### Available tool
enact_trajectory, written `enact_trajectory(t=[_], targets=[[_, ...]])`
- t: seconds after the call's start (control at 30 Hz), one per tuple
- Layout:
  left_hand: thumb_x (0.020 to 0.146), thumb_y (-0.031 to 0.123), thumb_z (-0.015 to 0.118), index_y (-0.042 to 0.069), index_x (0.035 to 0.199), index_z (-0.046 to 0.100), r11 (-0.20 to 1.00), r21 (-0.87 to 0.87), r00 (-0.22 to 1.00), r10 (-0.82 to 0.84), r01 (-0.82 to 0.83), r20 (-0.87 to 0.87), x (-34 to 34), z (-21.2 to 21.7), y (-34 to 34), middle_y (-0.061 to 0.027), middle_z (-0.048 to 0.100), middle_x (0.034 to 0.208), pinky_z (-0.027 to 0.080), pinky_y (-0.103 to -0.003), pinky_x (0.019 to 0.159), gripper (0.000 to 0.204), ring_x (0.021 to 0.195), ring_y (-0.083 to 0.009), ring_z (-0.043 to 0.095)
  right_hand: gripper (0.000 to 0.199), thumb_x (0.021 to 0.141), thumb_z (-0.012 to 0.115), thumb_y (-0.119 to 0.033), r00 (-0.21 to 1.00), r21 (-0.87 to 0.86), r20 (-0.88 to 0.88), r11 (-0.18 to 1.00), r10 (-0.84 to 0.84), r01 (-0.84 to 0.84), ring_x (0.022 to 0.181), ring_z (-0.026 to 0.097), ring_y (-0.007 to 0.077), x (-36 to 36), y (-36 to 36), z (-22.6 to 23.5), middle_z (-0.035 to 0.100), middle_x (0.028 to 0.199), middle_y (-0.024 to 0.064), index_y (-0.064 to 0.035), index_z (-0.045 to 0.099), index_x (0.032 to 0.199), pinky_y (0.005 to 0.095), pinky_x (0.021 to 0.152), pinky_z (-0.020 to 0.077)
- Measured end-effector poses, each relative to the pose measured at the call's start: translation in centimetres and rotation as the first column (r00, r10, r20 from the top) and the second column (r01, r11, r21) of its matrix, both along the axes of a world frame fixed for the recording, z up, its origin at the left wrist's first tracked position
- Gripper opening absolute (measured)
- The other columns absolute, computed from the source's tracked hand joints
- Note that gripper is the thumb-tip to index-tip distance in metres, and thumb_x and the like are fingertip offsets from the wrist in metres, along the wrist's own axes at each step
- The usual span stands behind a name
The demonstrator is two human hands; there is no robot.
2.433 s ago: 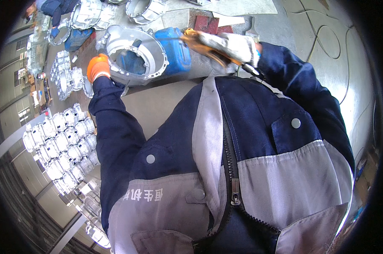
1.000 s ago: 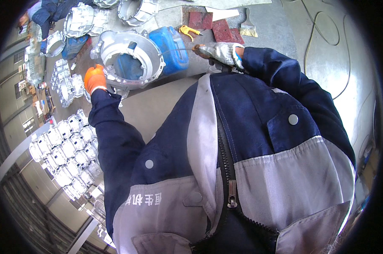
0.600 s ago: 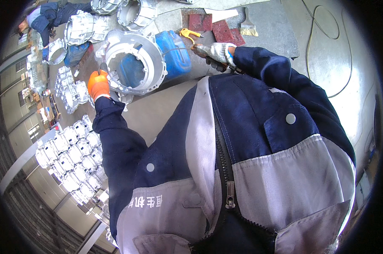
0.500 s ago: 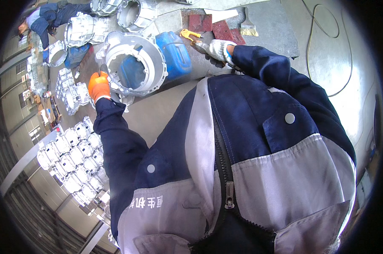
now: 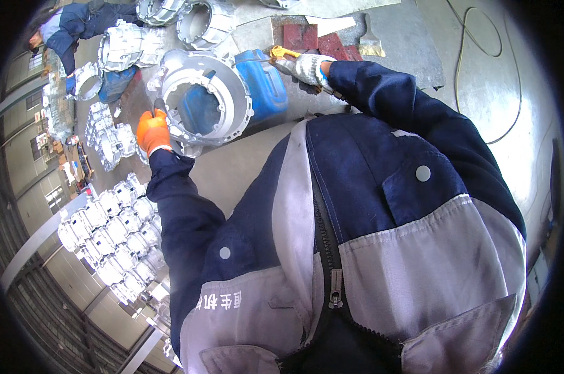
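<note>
A large silver ring-shaped metal casting lies in front of me, its round opening facing up. At its left side my left hand, in an orange glove, is closed around something dark that I cannot make out. Beyond the casting's right side, my right hand wears a whitish-grey glove with curled fingers. From it a thin rod-like tool points left toward the casting; its handle is hidden. Against the far side of that hand lies a yellow-handled tool, partly covered. A blue plastic container stands by the casting.
Dark red pads and a flat brush lie on the grey surface at the far right. More castings stand at the far left, near a co-worker. Several stacked castings fill the left. A hose lies right.
My right hand has moved left and slightly away from me, and the thin rod now shows. My left hand stays at the casting's side. The whole view has shifted slightly.
</note>
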State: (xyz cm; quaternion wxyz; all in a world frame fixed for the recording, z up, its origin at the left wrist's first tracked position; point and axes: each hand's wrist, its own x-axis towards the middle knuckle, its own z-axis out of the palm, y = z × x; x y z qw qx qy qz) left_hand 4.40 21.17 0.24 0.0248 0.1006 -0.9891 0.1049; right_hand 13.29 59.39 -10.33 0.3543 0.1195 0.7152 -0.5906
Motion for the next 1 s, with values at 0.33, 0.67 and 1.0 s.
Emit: enact_trajectory(t=[0.33,0.67,1.0], targets=[[0.078,0.044,0.052,0.008,0.082,0.063,0.997,0.071,0.999,0.030,-0.032,0.035,0.4,0.9,1.1,-0.0167,0.064,0.084,0.044,-0.044,0.070,0.038,0.083,-0.0370,0.059,0.057,0.085,0.040,-0.058,0.996,-0.127,0.072,0.989,-0.062,0.071,0.043,0.047,0.0136,-1.0,-0.2,1.1,0.053,0.060,0.0039,-0.0031,0.057,0.082,0.0291,0.040,0.0384],[0.080,0.041,0.049,0.007,0.079,0.062,0.998,0.035,0.999,-0.045,0.046,-0.017,-0.1,0.0,-0.4,-0.0179,0.063,0.081,0.044,-0.044,0.068,0.037,0.081,-0.0385,0.058,0.054,0.085,0.041,-0.056,0.989,-0.219,-0.007,0.965,-0.146,0.141,0.041,0.045,0.0155,-2.8,-1.1,0.9,0.050,0.055,0.0053,-0.0060,0.053,0.070,0.0303,0.039,0.0346],[0.082,0.040,0.047,0.007,0.080,0.062,0.997,-0.021,0.997,-0.072,0.071,-0.041,0.5,0.4,0.7,-0.0178,0.062,0.081,0.045,-0.045,0.068,0.036,0.080,-0.0385,0.058,0.053,0.085,0.041,-0.057,0.988,-0.313,0.037,0.937,-0.149,0.153,0.041,0.046,0.0157,-2.7,-1.2,1.8,0.049,0.056,0.0045,-0.0062,0.053,0.073,0.0299,0.039,0.0374]])
